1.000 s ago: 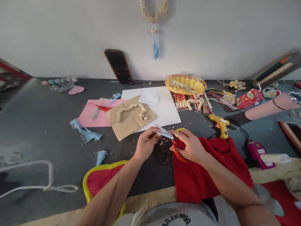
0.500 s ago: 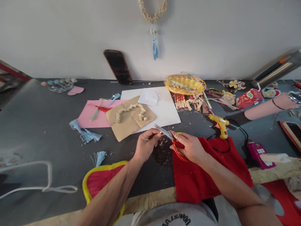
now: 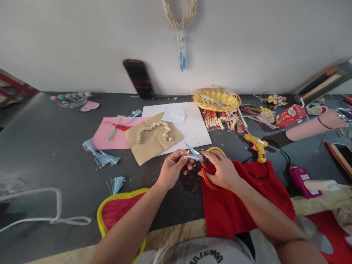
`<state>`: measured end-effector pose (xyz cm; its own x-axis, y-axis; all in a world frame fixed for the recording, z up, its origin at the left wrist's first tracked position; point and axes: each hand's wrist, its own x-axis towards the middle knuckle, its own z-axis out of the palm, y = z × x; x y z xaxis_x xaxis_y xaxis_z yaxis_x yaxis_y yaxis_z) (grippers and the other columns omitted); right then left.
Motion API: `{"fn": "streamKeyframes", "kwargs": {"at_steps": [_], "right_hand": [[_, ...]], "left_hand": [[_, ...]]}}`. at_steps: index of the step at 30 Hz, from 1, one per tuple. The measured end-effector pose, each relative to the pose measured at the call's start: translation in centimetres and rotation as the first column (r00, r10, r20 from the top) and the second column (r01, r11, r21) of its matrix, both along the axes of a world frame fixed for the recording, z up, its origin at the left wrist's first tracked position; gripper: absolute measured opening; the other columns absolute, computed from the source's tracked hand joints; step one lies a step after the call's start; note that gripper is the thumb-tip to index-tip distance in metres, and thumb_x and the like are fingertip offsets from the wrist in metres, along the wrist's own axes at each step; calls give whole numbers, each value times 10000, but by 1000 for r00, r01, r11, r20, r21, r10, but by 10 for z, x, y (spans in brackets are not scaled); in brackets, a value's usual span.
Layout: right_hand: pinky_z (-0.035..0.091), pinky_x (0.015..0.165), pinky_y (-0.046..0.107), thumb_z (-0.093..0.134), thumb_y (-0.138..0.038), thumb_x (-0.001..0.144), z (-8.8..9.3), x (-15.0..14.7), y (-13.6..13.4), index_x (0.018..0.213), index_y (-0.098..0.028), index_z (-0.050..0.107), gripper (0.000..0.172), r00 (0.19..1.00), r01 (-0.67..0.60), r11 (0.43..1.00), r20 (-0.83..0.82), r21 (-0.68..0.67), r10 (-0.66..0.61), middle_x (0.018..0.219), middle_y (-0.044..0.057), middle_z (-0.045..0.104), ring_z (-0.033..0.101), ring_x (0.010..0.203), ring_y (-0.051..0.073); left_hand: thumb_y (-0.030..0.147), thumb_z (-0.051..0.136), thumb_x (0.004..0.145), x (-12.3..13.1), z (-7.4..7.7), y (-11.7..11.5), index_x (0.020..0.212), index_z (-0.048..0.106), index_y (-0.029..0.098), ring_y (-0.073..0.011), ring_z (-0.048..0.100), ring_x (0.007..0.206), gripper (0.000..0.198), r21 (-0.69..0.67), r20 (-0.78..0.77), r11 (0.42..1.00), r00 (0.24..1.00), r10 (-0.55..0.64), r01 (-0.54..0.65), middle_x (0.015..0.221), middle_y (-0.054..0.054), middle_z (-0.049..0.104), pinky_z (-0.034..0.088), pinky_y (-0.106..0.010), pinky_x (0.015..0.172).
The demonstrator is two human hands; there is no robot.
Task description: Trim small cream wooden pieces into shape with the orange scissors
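My right hand (image 3: 223, 169) grips red-handled scissors (image 3: 195, 157), whose two blades stand apart and point left. Between the thumb and fingers of my left hand (image 3: 171, 169) is a small pale stick-like piece (image 3: 188, 152), close to the blades. Tiny pale bits lie on the dark table beneath the hands. Just beyond, a curved strand of cream-coloured pieces (image 3: 150, 127) rests on a brown paper sheet (image 3: 139, 153). Under my right hand and forearm spreads a red cloth (image 3: 244, 209). A yellow-edged pink-red piece (image 3: 121, 209) lies partly beneath my left forearm.
A yellow glue gun (image 3: 257, 146) with a black cord lies right of the hands, near a purple power block (image 3: 302, 179). A yellow basket (image 3: 232, 101) and pink bottle (image 3: 309, 126) are farther back. Blue tassels (image 3: 101, 154) lie left; a phone (image 3: 139, 79) leans on the wall.
The scissor blades have opened apart, with one now below the other near my left fingertips. My right fingers have shifted on the handles. The camera view has moved very slightly.
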<state>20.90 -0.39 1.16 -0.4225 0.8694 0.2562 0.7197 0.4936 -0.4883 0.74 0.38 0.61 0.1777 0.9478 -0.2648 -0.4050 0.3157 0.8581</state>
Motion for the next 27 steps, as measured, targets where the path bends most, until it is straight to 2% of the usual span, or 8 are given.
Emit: {"fn": "streamKeyframes", "kwargs": {"at_steps": [3,9,12,16,19,22,25,27], "right_hand": [[514,954,441,685,-487,797,-1,3,2,1315,-181,532,620,999,28,999,25,29,-29,1092,118,623,572,1081,290],[510,906,489,666,-378,818,-8,26,20,1370,-141,479,630,925,307,946,200,102,-322,1110,156,631,576,1063,348],[495,913,502,645,-337,815,-14,38,29,1386,-106,435,651,896,368,924,225,106,-383,1118,175,634,569,1081,360],[473,921,518,602,-274,816,-22,47,33,1379,-96,410,621,894,369,924,233,103,-383,1144,189,629,562,1092,354],[468,915,520,570,-246,831,-23,50,32,1319,-81,480,522,898,322,941,280,108,-340,1141,196,633,555,1083,347],[467,911,515,557,-265,862,-16,51,30,1242,-110,575,411,897,281,949,312,143,-313,1129,184,632,526,1079,342],[473,885,506,518,-288,911,-6,42,28,1209,-167,624,339,905,290,937,262,196,-335,1134,159,621,502,1057,330],[468,908,471,468,-233,940,-3,31,27,1241,-194,615,338,944,214,955,208,204,-256,1115,124,634,498,1035,294]], "left_hand": [[394,760,741,-1,0,0,859,598,153,-87,575,500,313,-12,9,1000,1000,-15,15,693,-9,666,379,-158,385],[368,730,777,-2,1,3,1053,570,181,-80,559,494,369,-12,19,999,999,46,-46,705,6,666,364,-153,386],[365,726,778,-2,3,3,1103,555,187,-79,549,488,408,-7,19,998,998,59,-59,697,11,661,359,-156,385],[366,719,781,-2,3,3,1080,550,184,-77,545,488,388,-13,12,998,998,55,-55,694,13,653,356,-158,393],[363,716,782,-2,3,3,1081,540,185,-77,541,489,390,-25,9,998,998,66,-65,697,13,650,355,-161,396],[365,716,777,-2,2,4,1064,530,191,-76,528,484,384,-29,19,995,995,95,-94,688,17,642,348,-160,398],[365,715,775,-3,2,5,1038,515,200,-74,514,476,369,-24,31,992,992,124,-123,677,22,635,344,-157,398],[364,713,777,-3,2,5,1034,503,206,-76,510,472,368,-21,39,991,991,131,-130,674,25,633,343,-158,393]]}}
